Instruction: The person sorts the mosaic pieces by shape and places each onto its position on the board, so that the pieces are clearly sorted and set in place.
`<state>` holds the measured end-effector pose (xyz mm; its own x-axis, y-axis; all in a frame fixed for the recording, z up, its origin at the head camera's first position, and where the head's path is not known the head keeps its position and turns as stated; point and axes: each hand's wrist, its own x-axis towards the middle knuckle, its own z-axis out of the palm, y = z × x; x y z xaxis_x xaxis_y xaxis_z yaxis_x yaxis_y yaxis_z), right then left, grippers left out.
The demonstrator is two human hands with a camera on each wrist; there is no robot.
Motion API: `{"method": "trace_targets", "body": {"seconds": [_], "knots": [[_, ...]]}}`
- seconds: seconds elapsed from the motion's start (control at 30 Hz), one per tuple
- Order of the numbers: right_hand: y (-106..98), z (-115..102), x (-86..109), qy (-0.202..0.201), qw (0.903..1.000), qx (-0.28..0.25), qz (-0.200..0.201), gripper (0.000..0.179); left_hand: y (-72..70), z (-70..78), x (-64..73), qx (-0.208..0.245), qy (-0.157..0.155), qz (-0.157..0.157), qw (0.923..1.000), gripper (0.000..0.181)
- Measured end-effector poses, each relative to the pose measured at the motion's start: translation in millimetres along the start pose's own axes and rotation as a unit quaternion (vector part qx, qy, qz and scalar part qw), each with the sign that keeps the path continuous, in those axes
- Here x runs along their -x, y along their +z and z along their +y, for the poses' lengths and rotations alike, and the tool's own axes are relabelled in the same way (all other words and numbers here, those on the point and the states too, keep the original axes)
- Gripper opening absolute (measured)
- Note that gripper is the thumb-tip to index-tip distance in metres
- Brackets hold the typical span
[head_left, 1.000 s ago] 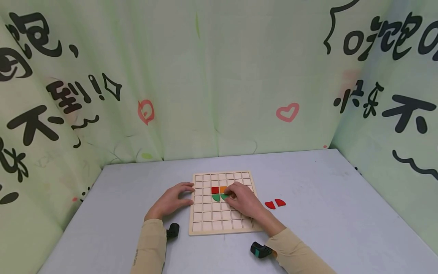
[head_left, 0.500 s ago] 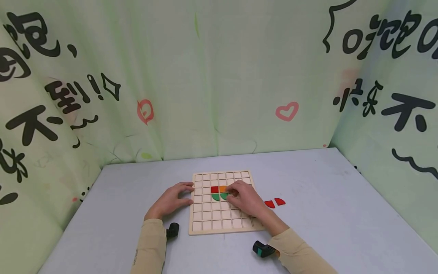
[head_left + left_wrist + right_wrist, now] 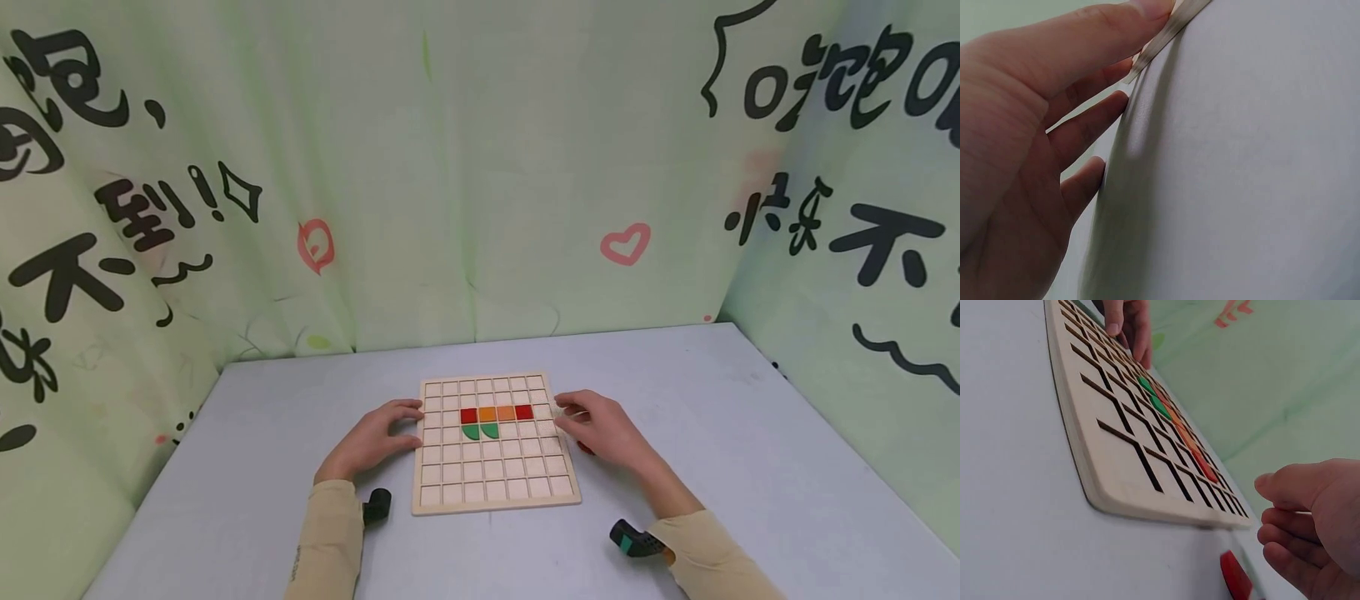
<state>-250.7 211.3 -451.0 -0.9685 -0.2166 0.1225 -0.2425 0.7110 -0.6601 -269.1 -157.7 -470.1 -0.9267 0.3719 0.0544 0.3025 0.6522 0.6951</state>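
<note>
A pale wooden grid board [image 3: 452, 492] lies on the table. In one row sit a red square [image 3: 468, 415], two orange squares [image 3: 487, 414] side by side and another red square [image 3: 523, 412]. Two green quarter-round pieces [image 3: 480, 432] lie in the row nearer me. My left hand [image 3: 372, 440] touches the board's left edge with thumb and fingertips spread. Just off the right edge hovers my right hand [image 3: 603, 427], fingers loosely bent, nothing visible between them. Beneath it a red quarter-round piece [image 3: 1235, 576] lies on the table, mostly hidden in the head view.
The white table [image 3: 300, 408] runs back to a pale green curtain [image 3: 525, 167] with black writing and red hearts. Dark wrist cameras [image 3: 377, 506] sit at both cuffs. Table surface shows in front of the board and on both its sides.
My right hand has left the board and moved right, over the red quarter-round pieces. The second orange square and right red square now show. The left hand stays at the board's edge.
</note>
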Motion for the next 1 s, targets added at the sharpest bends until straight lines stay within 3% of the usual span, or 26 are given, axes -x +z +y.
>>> {"method": "trace_targets", "body": {"seconds": [0.17,0.4,0.8,1.0], "knots": [[-18.4,17.9,12.4,0.022,0.9997,0.012,-0.008,0.042,-0.1,-2.3,-1.3,0.002,0.007,-0.005,1.0000,0.038],[-35.0,32.7,29.9,0.008,0.9990,0.038,-0.022,0.043,-0.2,-3.5,-1.9,0.005,0.013,-0.005,0.9999,0.037],[-37.5,40.9,39.5,-0.024,0.9971,0.063,-0.035,0.035,0.4,-1.4,-1.1,0.005,0.004,-0.008,1.0000,0.039],[-36.1,42.3,39.2,-0.039,0.9960,0.078,-0.017,0.027,-0.6,0.8,-0.5,0.007,-0.002,-0.004,1.0000,0.038]]}}
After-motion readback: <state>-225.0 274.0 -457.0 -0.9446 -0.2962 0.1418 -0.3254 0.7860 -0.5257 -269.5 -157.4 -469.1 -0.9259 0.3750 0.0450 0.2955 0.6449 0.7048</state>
